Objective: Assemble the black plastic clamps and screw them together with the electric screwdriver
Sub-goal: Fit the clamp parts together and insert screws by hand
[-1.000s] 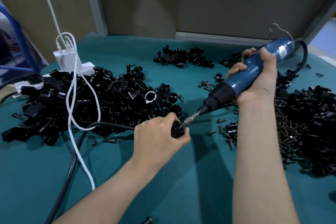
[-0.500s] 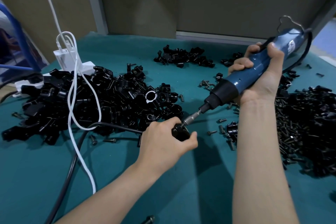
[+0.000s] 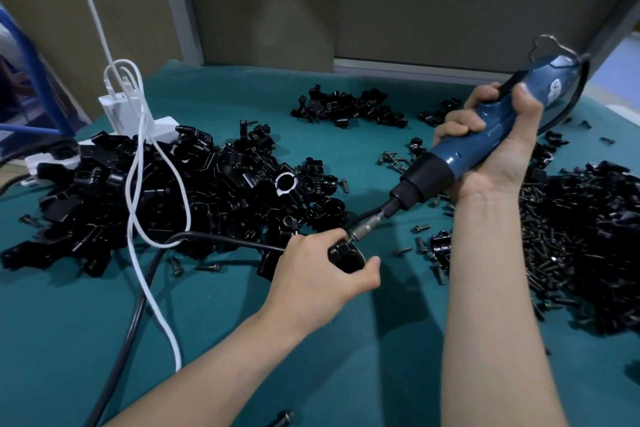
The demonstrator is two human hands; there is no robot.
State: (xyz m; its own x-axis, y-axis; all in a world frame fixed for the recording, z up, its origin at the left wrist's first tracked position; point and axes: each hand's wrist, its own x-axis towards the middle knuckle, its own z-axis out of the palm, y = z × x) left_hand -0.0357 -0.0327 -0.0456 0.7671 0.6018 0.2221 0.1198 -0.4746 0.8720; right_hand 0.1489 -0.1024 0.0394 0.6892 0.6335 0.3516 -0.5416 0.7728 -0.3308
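The left hand gripped a black clamp, fingers hiding most of it. The right hand held the screwdriver, tip on the clamp. Black piles crowded both outer sides; green desk stretched nearer.

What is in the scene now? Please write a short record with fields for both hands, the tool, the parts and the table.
left hand: grips a black clamp
right hand: holds the blue electric screwdriver, tilted down to the left
bit: tip meets the held clamp
clamp pile: large, left of the hands, with a white cable lying over it
screw pile: right side of the table
table: green cloth, loose screws scattered on it
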